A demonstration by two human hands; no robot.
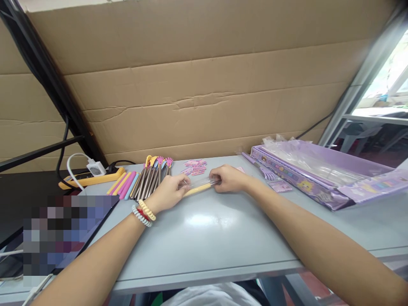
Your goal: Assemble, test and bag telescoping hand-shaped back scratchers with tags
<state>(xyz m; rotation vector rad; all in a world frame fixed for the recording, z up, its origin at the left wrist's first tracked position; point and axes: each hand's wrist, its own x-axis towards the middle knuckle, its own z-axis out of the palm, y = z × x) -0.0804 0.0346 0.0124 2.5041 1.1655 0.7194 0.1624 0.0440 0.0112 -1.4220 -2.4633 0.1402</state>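
Observation:
Between my two hands lies a yellow-handled back scratcher, with a clear plastic sleeve along it. My left hand pinches the sleeve and the yellow handle's left end. At the other end my right hand is closed around the metal rod, which hides the tip. Left of my left hand, several back scratchers with metal rods and hand-shaped heads lie side by side, their pink, yellow and blue handles pointing left. Small pink printed cards are spread behind my hands.
On the right stands a purple printed box holding clear plastic sleeves. Beside it lie a purple back scratcher and a card. A yellow power strip with a white charger sits at left. Cardboard walls the table's back.

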